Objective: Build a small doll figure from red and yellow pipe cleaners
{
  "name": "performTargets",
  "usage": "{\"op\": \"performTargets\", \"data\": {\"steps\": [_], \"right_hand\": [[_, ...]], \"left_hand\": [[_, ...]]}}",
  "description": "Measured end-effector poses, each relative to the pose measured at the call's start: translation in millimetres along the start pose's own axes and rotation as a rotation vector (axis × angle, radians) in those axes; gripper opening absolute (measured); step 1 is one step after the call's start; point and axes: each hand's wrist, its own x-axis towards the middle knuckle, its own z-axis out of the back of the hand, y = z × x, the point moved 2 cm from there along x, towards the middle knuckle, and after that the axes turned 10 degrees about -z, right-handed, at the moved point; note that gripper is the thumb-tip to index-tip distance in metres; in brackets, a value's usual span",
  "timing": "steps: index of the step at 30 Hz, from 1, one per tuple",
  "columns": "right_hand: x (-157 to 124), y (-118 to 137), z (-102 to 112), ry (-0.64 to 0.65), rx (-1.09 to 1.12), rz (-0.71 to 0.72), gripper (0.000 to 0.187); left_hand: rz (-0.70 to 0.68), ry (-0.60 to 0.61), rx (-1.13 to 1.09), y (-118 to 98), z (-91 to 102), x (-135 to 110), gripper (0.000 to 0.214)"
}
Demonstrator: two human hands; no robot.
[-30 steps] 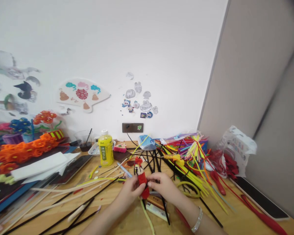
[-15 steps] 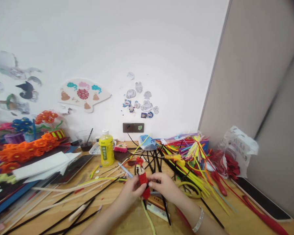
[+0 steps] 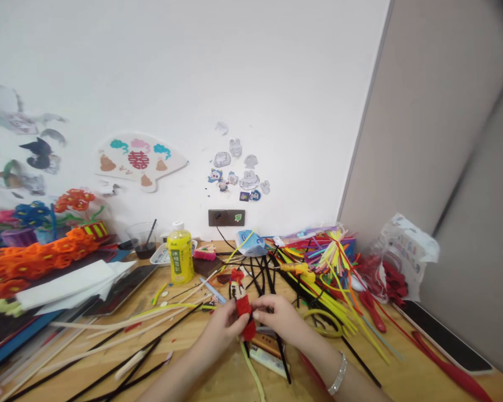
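Note:
A small red pipe-cleaner doll (image 3: pixel 243 306) stands nearly upright between my hands, with a red top, black hair, a pale face and a dark band round its middle. My left hand (image 3: pixel 224 324) is closed on its left side, thumb across the lower front. From the other side, my right hand (image 3: pixel 279 315) pinches at the doll's edge by the dark band; its fingertips partly hide what they grip. Just below lie a brown block (image 3: pixel 266 341) and a white tube (image 3: pixel 270 360). A pale yellow-green strip (image 3: pixel 254 371) runs down from beneath the doll.
Black pipe cleaners (image 3: pixel 151 349) and cream strips lie across the left. A yellow bottle (image 3: pixel 180 254) stands behind them. Yellow stems (image 3: pixel 331 301), a hot glue gun (image 3: pixel 297 271) and red-handled pliers (image 3: pixel 373 312) are right. Orange flowers (image 3: pixel 42 257) stand far left; a phone-like slab (image 3: pixel 448 338) lies far right.
The view has shifted slightly, so everything sits a little further left. Both hands keep their hold on the doll, with hardly any finger movement.

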Motion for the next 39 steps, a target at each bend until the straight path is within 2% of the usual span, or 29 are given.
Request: {"op": "performTargets", "data": {"steps": [9, 14, 19, 22, 26, 33, 39], "right_hand": [[-2, 3, 1, 0.009, -0.004, -0.003, 0.026], [-4, 7, 4, 0.01, 0.004, 0.013, 0.025], [-7, 14, 11, 0.04, 0.047, 0.033, 0.026], [-8, 17, 13, 0.057, 0.065, 0.035, 0.029], [-8, 18, 13, 0.009, -0.004, 0.027, 0.028], [-6, 15, 10, -0.067, -0.038, 0.054, 0.028], [-4, 12, 11, -0.031, 0.013, 0.032, 0.028]], "left_hand": [[0.004, 0.009, 0.025, 3, 1.0, 0, 0.024], [0.016, 0.038, 0.017, -7, 3.8, 2, 0.026], [0.028, 0.071, -0.086, -17, 6.9, 3, 0.031], [0.037, 0.053, -0.121, -20, 8.1, 3, 0.032], [0.064, 0.011, -0.151, -19, 8.9, 1, 0.033], [0.095, 0.006, -0.205, -19, 2.0, 1, 0.036], [0.09, -0.021, -0.278, -25, -2.1, 2, 0.034]]}}
